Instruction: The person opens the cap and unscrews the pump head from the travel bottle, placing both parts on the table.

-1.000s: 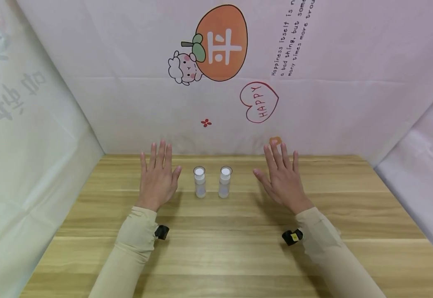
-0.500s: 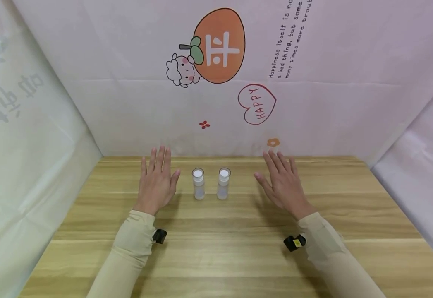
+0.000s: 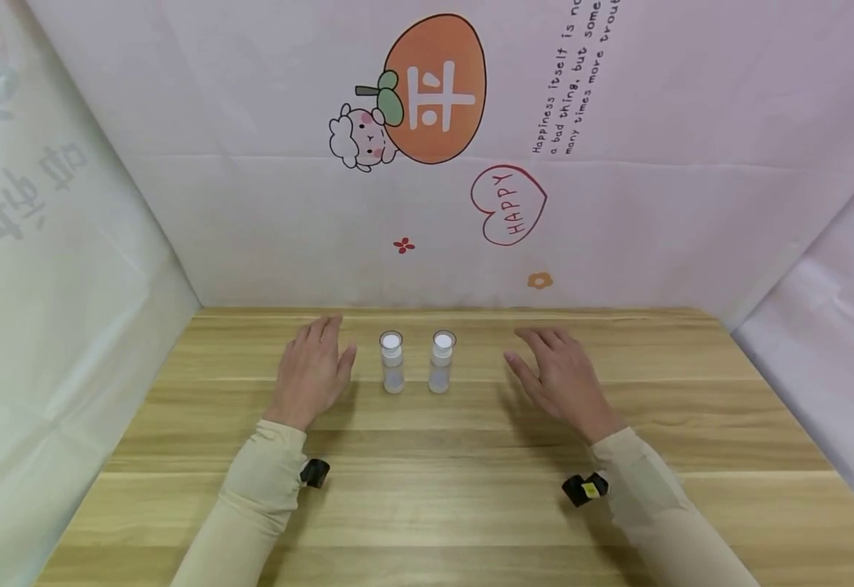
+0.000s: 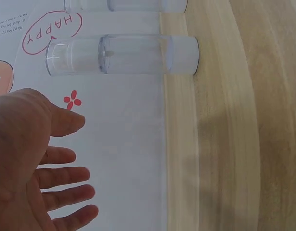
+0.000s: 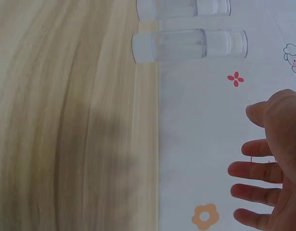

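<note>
Two small clear bottles with white tops and clear caps stand upright side by side at the middle of the table: a left bottle point(image 3: 393, 363) and a right bottle point(image 3: 441, 363). My left hand point(image 3: 311, 375) is just left of the left bottle, apart from it, its fingers loosely bent and holding nothing. On the other side my right hand point(image 3: 562, 379) hovers farther from the right bottle, fingers also relaxed and bare. In the left wrist view the nearer bottle point(image 4: 133, 54) shows a white base and transparent body. The right wrist view shows a matching bottle point(image 5: 186, 45) beyond the thumb.
A wood-grain table point(image 3: 427, 505) spreads beneath both arms. White printed cloth walls point(image 3: 250, 220) rise behind it and at both sides. Each wrist carries a small black camera, the left one point(image 3: 315, 473) and the right one point(image 3: 585, 489).
Both hands have gone from fingers stretched forward to fingers bent downward, and their fingertips have drawn back from the rear wall. The bottles stay in place.
</note>
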A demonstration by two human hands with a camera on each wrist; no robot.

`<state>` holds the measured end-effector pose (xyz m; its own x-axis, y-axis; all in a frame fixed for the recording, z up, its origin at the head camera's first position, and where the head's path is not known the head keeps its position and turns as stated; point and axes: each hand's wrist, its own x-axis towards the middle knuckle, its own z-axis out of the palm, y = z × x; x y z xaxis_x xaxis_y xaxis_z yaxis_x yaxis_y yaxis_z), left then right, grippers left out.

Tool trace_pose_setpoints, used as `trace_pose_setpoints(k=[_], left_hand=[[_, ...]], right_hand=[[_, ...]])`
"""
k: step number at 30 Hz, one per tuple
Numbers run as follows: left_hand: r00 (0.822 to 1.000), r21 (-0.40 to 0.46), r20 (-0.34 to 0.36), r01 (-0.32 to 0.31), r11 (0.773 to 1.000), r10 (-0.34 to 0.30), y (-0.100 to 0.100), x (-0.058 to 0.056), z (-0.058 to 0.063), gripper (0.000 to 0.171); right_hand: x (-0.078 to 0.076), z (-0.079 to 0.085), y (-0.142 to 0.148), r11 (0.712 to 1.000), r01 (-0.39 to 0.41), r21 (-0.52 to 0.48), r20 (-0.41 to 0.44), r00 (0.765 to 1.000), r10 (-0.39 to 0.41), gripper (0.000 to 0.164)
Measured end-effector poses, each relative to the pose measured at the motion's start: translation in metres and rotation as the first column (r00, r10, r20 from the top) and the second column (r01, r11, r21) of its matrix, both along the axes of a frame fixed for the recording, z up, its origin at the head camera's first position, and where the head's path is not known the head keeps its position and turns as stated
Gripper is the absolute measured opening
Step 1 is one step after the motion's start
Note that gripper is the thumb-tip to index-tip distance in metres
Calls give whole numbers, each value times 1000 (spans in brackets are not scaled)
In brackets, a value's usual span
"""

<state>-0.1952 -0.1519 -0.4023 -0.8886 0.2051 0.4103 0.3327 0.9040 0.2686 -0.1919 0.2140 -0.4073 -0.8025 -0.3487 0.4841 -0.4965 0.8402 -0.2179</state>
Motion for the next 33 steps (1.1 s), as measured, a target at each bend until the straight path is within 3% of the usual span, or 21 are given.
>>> trace_pose_setpoints(k=[6, 14, 22, 33], left_hand=[[998, 56, 66, 16, 998, -20, 4, 3, -4, 48], [982, 131, 187, 7, 991, -32, 9, 5, -10, 41], [941, 253, 327, 3, 968, -88, 17, 8, -17, 43], [913, 375, 374, 12, 927, -164, 29, 8, -26, 56]], right_hand=[[7, -1, -7, 999, -1, -54, 93, 996, 6, 35], [16, -3, -16, 995, 8, -95, 200, 980, 11, 31], [20, -7, -23, 993, -25, -115, 236, 970, 52, 22], [28, -9, -33, 990, -72, -119, 267, 958, 102, 16]])
